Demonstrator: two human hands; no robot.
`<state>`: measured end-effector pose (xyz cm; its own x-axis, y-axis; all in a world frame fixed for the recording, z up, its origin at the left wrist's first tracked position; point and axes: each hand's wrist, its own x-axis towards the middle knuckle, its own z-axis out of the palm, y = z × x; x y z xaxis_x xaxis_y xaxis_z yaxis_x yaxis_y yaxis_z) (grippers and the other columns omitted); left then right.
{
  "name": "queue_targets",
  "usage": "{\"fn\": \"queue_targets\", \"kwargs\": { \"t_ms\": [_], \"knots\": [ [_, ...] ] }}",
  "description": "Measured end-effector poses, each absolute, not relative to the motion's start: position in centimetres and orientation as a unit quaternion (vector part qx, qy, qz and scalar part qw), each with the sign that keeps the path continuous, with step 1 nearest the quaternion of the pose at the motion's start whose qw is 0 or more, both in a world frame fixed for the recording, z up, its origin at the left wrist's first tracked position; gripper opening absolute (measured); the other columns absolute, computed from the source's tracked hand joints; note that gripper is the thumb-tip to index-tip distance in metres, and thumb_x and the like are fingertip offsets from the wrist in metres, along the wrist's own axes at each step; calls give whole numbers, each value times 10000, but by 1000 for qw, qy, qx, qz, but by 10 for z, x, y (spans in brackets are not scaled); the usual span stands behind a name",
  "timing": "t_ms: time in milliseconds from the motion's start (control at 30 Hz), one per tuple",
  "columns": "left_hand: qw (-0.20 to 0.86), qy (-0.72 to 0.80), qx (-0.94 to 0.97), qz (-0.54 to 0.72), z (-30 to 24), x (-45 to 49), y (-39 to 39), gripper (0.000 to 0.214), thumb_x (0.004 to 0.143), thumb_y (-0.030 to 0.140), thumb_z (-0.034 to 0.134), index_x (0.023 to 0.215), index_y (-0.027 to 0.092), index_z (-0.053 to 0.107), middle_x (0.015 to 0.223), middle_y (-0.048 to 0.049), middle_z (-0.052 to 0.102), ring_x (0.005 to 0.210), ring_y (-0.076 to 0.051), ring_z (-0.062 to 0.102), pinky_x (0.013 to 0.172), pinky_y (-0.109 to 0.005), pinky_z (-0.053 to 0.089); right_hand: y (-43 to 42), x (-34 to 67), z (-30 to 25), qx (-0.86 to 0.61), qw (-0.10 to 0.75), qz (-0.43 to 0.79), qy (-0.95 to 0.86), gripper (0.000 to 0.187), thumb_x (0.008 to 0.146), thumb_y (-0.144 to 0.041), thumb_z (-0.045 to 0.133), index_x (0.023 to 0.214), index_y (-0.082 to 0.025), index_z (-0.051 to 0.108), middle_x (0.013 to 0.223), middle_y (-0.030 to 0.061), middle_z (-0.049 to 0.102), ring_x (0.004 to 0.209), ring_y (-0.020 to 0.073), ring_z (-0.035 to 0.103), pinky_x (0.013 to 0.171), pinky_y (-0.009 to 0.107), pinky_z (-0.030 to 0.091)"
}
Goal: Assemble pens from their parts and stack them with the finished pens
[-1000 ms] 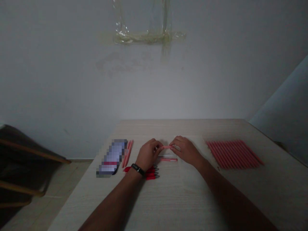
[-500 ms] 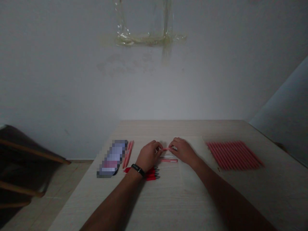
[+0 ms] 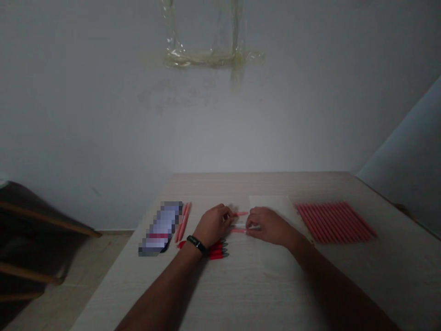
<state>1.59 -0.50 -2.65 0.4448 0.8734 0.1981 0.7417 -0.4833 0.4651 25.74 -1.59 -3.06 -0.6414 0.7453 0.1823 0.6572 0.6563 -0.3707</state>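
Observation:
My left hand, with a black band on the wrist, pinches one end of a thin pink pen part just above the table. My right hand has come down beside it, its fingers closed on a pale, clear-ended pen piece lying on the tabletop. Under my left wrist lies a small bunch of red pen pieces with dark tips.
A row of several pink pen barrels lies side by side at the right of the wooden table. Two pink barrels and a blurred-out flat object lie at the left. A white sheet sits behind my hands. A dark chair stands at the left.
My right hand let go of the pink part that both hands held and dropped towards me onto the piece lying on the table. My left hand still holds the pink part.

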Motion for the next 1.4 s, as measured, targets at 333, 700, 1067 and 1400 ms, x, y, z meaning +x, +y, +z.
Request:
{"fn": "queue_targets", "kwargs": {
  "t_ms": [333, 700, 1067, 1400],
  "knots": [
    [190, 460, 845, 195, -14, 20, -11, 158, 929, 273, 565, 939, 195, 702, 912, -48, 699, 802, -175, 615, 709, -258, 415, -19, 249, -23, -426, 166, 130, -880, 70, 895, -267, 662, 898, -201, 685, 879, 27, 674, 836, 175, 603, 769, 280, 397],
    [252, 391, 865, 188, -12, 24, -14, 112, 865, 212, 626, 944, 201, 705, 949, -42, 698, 834, -173, 632, 761, -259, 449, -29, 229, -27, -445, 160, 162, -866, 83, 864, -280, 688, 899, -214, 654, 917, 25, 716, 807, 178, 625, 682, 259, 376],
    [246, 364, 886, 146, -17, 20, -12, 221, 928, 404, 624, 905, 218, 741, 1000, -62, 712, 924, -203, 664, 780, -269, 468, -19, 264, -21, -446, 109, 188, -868, 97, 798, -275, 748, 881, -228, 730, 820, 2, 709, 723, 154, 603, 634, 245, 353],
    [243, 366, 886, 148, -17, 20, -15, 239, 928, 428, 624, 880, 219, 729, 1067, -57, 725, 862, -189, 677, 748, -267, 462, -18, 274, -19, -432, 97, 232, -866, 111, 775, -274, 757, 870, -223, 729, 837, 0, 709, 741, 152, 616, 642, 240, 364]
  ]
}}
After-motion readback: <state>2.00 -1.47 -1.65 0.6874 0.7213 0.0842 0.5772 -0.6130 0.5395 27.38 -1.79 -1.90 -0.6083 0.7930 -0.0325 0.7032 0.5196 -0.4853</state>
